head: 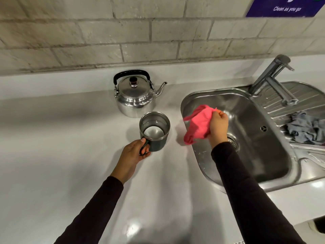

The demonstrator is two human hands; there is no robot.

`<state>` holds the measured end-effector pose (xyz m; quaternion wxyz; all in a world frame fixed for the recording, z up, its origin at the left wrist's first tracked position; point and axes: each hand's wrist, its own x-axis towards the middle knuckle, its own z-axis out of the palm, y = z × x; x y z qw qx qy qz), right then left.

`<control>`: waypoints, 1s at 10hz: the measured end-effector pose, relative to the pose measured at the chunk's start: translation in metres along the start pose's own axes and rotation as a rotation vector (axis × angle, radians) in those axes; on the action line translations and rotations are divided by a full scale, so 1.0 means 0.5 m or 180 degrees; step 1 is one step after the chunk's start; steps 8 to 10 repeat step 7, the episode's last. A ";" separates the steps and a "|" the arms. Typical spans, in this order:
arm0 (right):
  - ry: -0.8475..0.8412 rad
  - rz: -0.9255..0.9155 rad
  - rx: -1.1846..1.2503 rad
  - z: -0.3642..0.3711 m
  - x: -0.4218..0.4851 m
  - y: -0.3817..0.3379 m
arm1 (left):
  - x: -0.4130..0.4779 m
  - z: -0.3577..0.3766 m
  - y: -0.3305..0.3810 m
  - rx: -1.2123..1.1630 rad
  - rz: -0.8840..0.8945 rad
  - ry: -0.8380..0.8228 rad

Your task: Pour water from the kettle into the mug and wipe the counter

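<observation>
Head view of a white counter (pixel 61 138) against a tiled wall (pixel 105 36). The mug (pixel 154 131), dark outside and steel-lined, stands upright on the counter just in front of the kettle (pixel 134 95); its interior shows a bright, reflective bottom, and whether it holds water cannot be told for certain. The left hand (pixel 134 154) is closed around the mug's handle, fingers threaded through it, with the mug resting on the counter. The kettle, polished metal with a black bail handle raised and its lid in place, sits near the wall, spout pointing right toward the sink (pixel 197 103); its contents are hidden by the lid. The right hand (pixel 218 125) grips a bunched pink cloth (pixel 198 125), held over the sink's left rim, with the cloth's lower end hanging just above or at the counter edge; contact cannot be told. The steel basin appears to hold no standing water, its drain (pixel 233 140) partly hidden behind the right wrist. A tap (pixel 274 80) rises at the rear of the sink. A crumpled grey cloth (pixel 306 129) lies on the ribbed drainboard (pixel 299 95) to the right. Both arms wear dark sleeves (pixel 249 191). A blue sign (pixel 284 7) reading "Clean as you go" hangs on the wall at upper right.
</observation>
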<state>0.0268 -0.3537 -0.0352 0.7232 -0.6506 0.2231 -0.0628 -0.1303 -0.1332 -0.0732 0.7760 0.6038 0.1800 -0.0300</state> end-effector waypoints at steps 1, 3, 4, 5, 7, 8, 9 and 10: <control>-0.0184 0.0278 0.0317 0.043 0.036 -0.041 | 0.005 0.001 -0.003 -0.0062 -0.0059 -0.0066; -0.0427 0.0022 0.0620 0.171 0.102 -0.099 | 0.009 -0.004 0.019 0.0144 -0.0198 -0.0206; -0.0462 -0.0214 0.0591 0.223 0.120 -0.096 | 0.005 -0.006 0.031 0.0465 -0.0277 -0.0135; -0.0825 -0.0320 -0.0225 0.267 0.140 -0.054 | -0.003 -0.012 0.033 0.0647 -0.0252 0.0278; -0.1762 -0.1010 -0.2774 0.280 0.126 0.027 | -0.025 -0.031 0.046 0.0874 -0.0018 0.1037; -0.1762 -0.1010 -0.2774 0.280 0.126 0.027 | -0.025 -0.031 0.046 0.0874 -0.0018 0.1037; -0.1762 -0.1010 -0.2774 0.280 0.126 0.027 | -0.025 -0.031 0.046 0.0874 -0.0018 0.1037; -0.1762 -0.1010 -0.2774 0.280 0.126 0.027 | -0.025 -0.031 0.046 0.0874 -0.0018 0.1037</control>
